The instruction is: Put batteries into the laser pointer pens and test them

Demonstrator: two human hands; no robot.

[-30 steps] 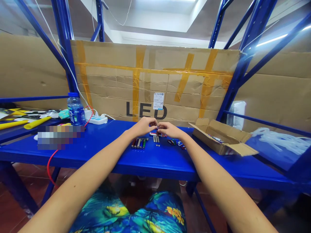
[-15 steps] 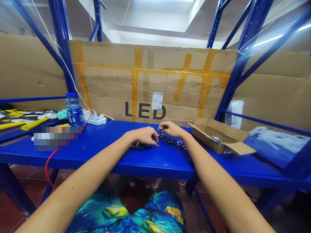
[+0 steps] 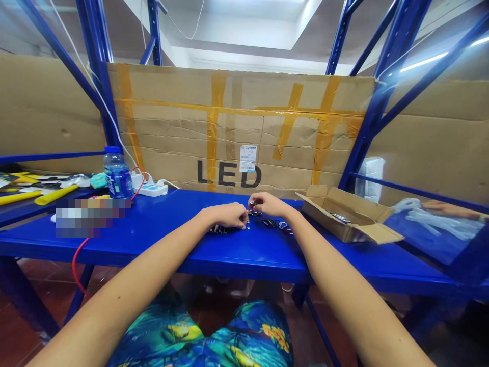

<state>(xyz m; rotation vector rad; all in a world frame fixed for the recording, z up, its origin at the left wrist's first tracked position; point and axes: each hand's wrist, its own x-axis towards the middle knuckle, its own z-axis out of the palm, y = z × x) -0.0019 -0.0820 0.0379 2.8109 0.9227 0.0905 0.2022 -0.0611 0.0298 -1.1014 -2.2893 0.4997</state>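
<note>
My left hand (image 3: 228, 215) rests low on the blue table (image 3: 160, 239), fingers curled over a row of small coloured tubes (image 3: 217, 230) and pinching at tiny silver pieces (image 3: 247, 223); what it grips is too small to name. My right hand (image 3: 267, 203) hovers just behind, fingers pinched on a small silver part (image 3: 251, 203). Small coloured clips (image 3: 277, 224) lie to the right of both hands.
An open cardboard box (image 3: 349, 214) sits to the right. A water bottle (image 3: 116, 173), a white power strip (image 3: 152, 189) and a red cable (image 3: 78, 255) are at left. A taped cardboard sheet marked LED (image 3: 229, 127) stands behind. Another person's arm (image 3: 451, 209) reaches over white tubing at far right.
My left hand dropped from the raised pinch with the right hand down onto the row of tubes. The right hand stayed up. Another person's arm came in at far right.
</note>
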